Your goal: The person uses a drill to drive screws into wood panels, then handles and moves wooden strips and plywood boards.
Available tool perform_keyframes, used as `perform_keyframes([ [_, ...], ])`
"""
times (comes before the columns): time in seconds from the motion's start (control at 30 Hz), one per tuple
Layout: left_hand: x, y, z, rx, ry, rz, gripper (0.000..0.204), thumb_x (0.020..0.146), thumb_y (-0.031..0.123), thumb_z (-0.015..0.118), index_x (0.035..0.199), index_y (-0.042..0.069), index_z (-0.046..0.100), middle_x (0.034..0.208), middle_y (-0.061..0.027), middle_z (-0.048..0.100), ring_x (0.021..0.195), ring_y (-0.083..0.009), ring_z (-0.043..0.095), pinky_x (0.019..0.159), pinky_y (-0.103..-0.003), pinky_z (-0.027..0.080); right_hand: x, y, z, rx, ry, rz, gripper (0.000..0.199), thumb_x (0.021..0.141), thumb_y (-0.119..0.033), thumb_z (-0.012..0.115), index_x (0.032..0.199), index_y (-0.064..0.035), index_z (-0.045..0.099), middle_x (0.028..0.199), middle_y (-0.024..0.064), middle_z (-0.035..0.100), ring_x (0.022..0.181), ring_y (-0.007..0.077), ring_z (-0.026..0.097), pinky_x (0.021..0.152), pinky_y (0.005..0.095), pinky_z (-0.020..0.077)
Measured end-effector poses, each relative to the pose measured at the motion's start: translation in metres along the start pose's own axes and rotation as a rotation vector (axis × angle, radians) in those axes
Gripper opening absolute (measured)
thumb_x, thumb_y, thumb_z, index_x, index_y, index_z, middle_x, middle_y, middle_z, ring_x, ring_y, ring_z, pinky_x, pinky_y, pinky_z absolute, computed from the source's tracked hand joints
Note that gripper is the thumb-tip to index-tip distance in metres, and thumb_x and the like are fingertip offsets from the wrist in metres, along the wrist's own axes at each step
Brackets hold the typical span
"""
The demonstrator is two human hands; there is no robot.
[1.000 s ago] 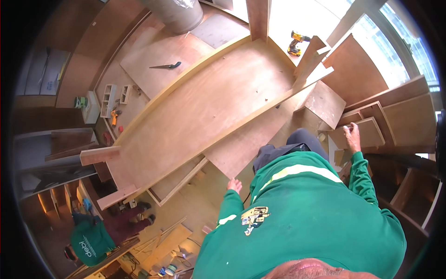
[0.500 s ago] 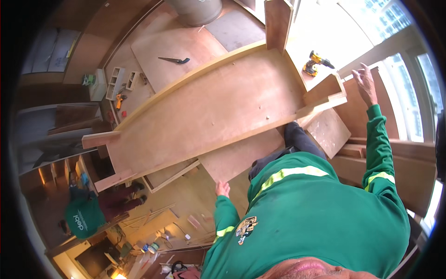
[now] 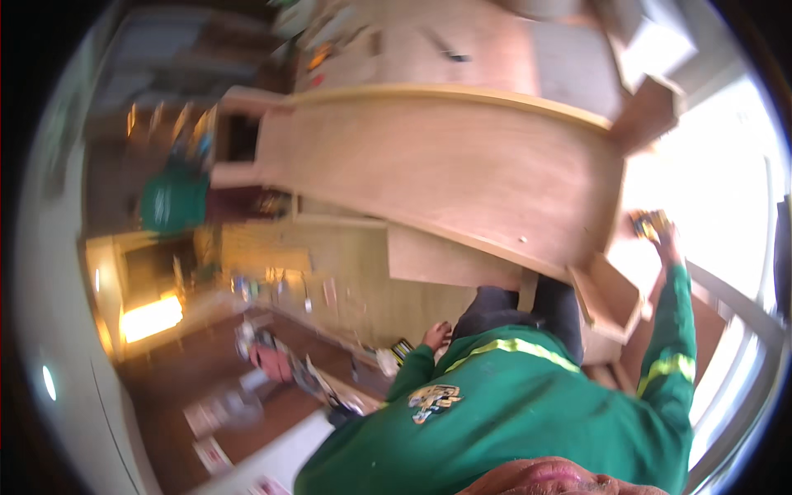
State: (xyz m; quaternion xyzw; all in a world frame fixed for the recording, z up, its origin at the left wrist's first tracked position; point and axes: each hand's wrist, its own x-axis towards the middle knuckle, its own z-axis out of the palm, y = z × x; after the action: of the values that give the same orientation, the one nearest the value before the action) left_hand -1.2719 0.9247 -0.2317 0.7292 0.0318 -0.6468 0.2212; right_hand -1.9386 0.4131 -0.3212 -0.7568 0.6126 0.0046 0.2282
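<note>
A large shallow wooden panel frame [image 3: 445, 157] with raised edges lies in front of me. Beyond its right end, against the bright window side, my right hand [image 3: 667, 246] is closed around a yellow and black cordless drill [image 3: 649, 223]. Blur softens the fingers there. My left hand [image 3: 437, 335] hangs beside my hip, below the panel's near edge, its fingers loosely bent and apart with nothing visible in them.
Upright wooden pieces stand at the frame's right corners, such as a board [image 3: 648, 115]. A handsaw [image 3: 445, 45] lies on a sheet beyond. At the left a person in a green shirt [image 3: 173, 200] bends near cabinets. Tools and scraps litter the floor.
My right hand has reached the cordless drill and closed on it. The view has swung leftward, so the panel appears turned. My left hand has moved closer to my body.
</note>
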Motion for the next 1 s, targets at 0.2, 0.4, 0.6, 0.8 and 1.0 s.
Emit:
perform_keyframes([
  [0.2, -0.026, 0.051, -0.026, 0.047, 0.283, 0.044, 0.059, 0.096, 0.042, 0.063, 0.145, 0.014, 0.044, 0.118, -0.0041, 0.062, 0.093, -0.0152, 0.062, 0.074, -0.032, 0.051, 0.015, -0.033, 0.047, 0.241, -0.058, 0.171, 0.096, 0.072, -0.008, 0.079, 0.150, 0.0059, 0.023, 0.137, 0.0249, 0.047, 0.124, 0.0368, 0.049, 0.108, 0.0439, 0.0404],
  [0.4, 0.014, 0.115, -0.013, 0.053, 0.293, 0.226, 0.057, 0.096, 0.037, 0.065, 0.142, 0.008, 0.047, 0.124, -0.0075, 0.062, 0.094, -0.0141, 0.062, 0.077, -0.029, 0.051, 0.028, -0.037, -0.005, 0.617, -0.097, 0.429, 0.100, 0.074, -0.019, 0.080, 0.152, 0.0061, 0.023, 0.142, 0.0244, 0.046, 0.130, 0.0333, 0.047, 0.110, 0.0391, 0.0376],
  [0.6, 0.042, 0.132, 0.003, 0.154, 0.311, 0.381, 0.054, 0.097, 0.034, 0.064, 0.139, 0.004, 0.049, 0.130, -0.0129, 0.062, 0.108, -0.0204, 0.063, 0.091, -0.033, 0.051, 0.031, -0.068, -0.023, 0.759, -0.202, 0.265, 0.054, 0.079, -0.002, 0.068, 0.130, -0.0001, 0.050, 0.111, 0.0106, 0.060, 0.099, 0.0190, 0.056, 0.089, 0.0336, 0.0475],
  [0.8, 0.049, 0.130, 0.020, 0.288, 0.363, 0.394, 0.053, 0.093, 0.031, 0.068, 0.136, 0.005, 0.051, 0.123, -0.0170, 0.065, 0.113, -0.0233, 0.064, 0.096, -0.034, 0.050, 0.015, -0.182, -0.100, 0.490, -0.368, 0.144, 0.043, 0.076, 0.000, 0.067, 0.117, -0.0016, 0.056, 0.100, 0.0113, 0.065, 0.090, 0.0215, 0.063, 0.080, 0.0372, 0.0517],
  [1.0, 0.112, 0.195, 0.090, -0.009, 0.329, 0.581, 0.051, 0.096, 0.016, 0.065, 0.141, 0.002, 0.045, 0.126, -0.0157, 0.060, 0.116, -0.0236, 0.060, 0.099, -0.033, 0.050, 0.023, -0.275, -0.176, 0.187, -0.260, -0.123, 0.040, 0.071, -0.001, 0.072, 0.107, -0.0007, 0.055, 0.088, 0.0201, 0.067, 0.080, 0.0351, 0.068, 0.072, 0.0414, 0.0535],
])
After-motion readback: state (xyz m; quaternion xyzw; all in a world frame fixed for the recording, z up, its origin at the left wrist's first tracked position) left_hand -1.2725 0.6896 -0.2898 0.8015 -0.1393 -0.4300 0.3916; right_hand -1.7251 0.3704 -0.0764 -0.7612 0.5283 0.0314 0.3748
